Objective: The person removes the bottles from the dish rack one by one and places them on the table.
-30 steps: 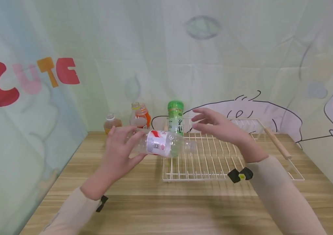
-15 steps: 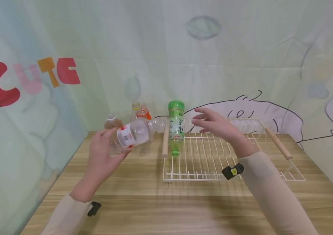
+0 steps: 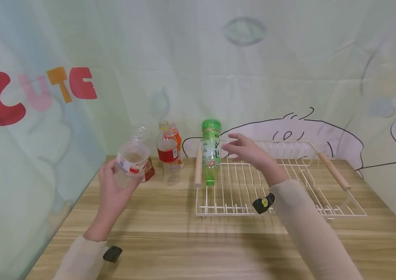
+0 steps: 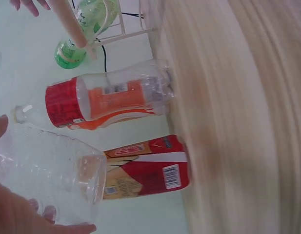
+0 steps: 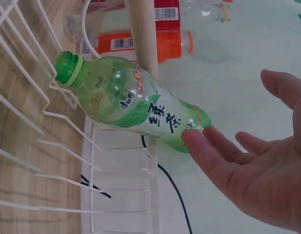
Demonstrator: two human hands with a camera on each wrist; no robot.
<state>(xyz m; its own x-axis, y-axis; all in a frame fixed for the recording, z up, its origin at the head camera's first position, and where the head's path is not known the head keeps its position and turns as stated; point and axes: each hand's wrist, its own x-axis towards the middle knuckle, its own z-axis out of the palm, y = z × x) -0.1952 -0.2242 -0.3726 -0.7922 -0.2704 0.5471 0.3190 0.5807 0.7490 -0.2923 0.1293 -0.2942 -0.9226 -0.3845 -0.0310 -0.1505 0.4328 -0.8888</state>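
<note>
My left hand (image 3: 115,190) grips a clear plastic bottle (image 3: 133,151) with a white and red label, its neck pointing up and away. In the left wrist view the bottle's bare base (image 4: 94,180) overlaps a red and tan carton (image 4: 148,168) standing behind it. My right hand (image 3: 250,153) hangs with relaxed fingers over the rack, holding nothing. Close to its fingertips, a green bottle (image 3: 211,149) stands upside down, cap end low, in the left end of the white wire rack (image 3: 232,214). Green and white label writing shows on it in the right wrist view.
Between the held bottle and the rack stand a clear bottle with a red label (image 3: 168,155) and an orange-labelled bottle (image 3: 175,136) behind it. Wooden handles (image 3: 334,171) top the rack's two ends. A printed curtain (image 3: 184,77) hangs behind the wooden table (image 3: 170,249).
My left hand has carried the clear bottle leftward, turning it from lying sideways over the rack's left edge to neck-up. My right hand has drifted slightly left toward the green bottle.
</note>
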